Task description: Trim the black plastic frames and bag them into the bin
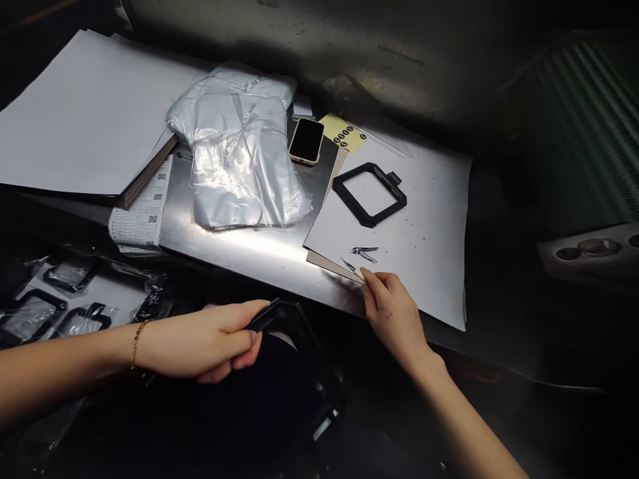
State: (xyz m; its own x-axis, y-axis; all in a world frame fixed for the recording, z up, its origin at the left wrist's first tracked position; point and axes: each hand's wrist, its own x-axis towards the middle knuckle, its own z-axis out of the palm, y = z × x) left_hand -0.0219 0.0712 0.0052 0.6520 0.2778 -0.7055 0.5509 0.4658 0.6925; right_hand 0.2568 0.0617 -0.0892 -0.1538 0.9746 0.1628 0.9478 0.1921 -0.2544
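Observation:
My left hand (219, 342) is closed round one corner of a black plastic frame (319, 359), held tilted in front of the table edge. The lower part of that frame fades into the dark background. Between thumb and fingers of my right hand (397, 319) is a small craft knife (351, 266), its thin blade pointing up and left over the front edge of the white sheets (439, 253). Just beyond the blade lies a pair of metal nippers (364, 253). A second black frame (369, 216), with a small tab, rests flat farther back on the sheets.
Tied bundles of clear plastic bags (234, 173) lie mid-table, beside a phone (306, 140) and a yellow sticker sheet (337, 130). A thick stack of white sheets (90, 113) stands at left, over printed labels (137, 223). Several bagged frames (74, 276) sit lower left.

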